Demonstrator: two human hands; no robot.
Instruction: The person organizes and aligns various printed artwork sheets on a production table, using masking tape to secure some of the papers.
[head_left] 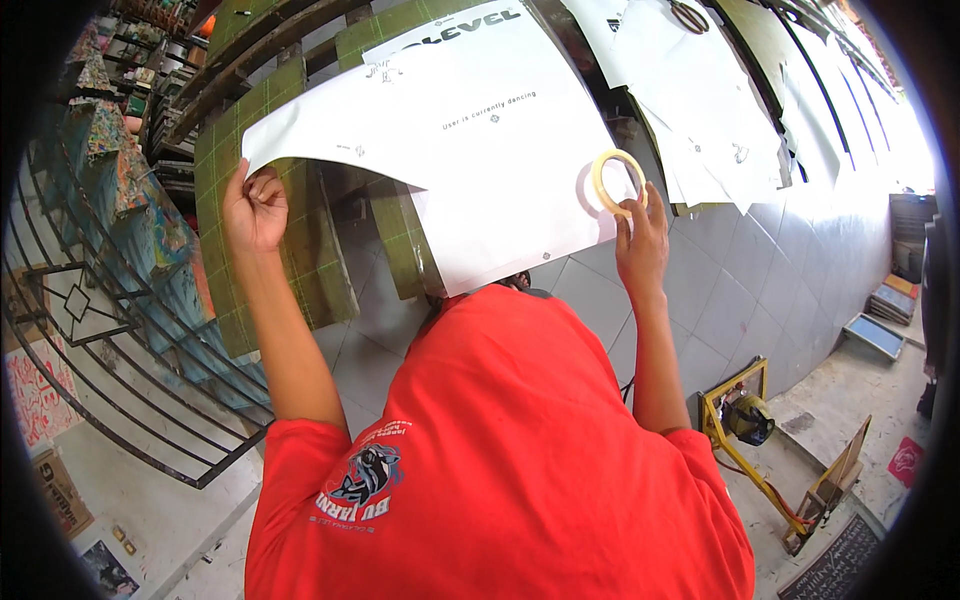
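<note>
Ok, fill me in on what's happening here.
A person in a red shirt is handling a white printed sheet spread over green gridded boards. Their left hand holds the sheet's left end, and the paper bows between there and the middle. Their right hand holds a pale yellow roll of tape by its near rim, over the sheet's right side. More white sheets lie off to the right.

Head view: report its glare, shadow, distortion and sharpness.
In the head view, glare bleaches the upper right; the tape roll casts a curved shadow on the white sheet; the black railing looks bowed near the dark rim; left hand and right hand look fairly sharp.
</note>
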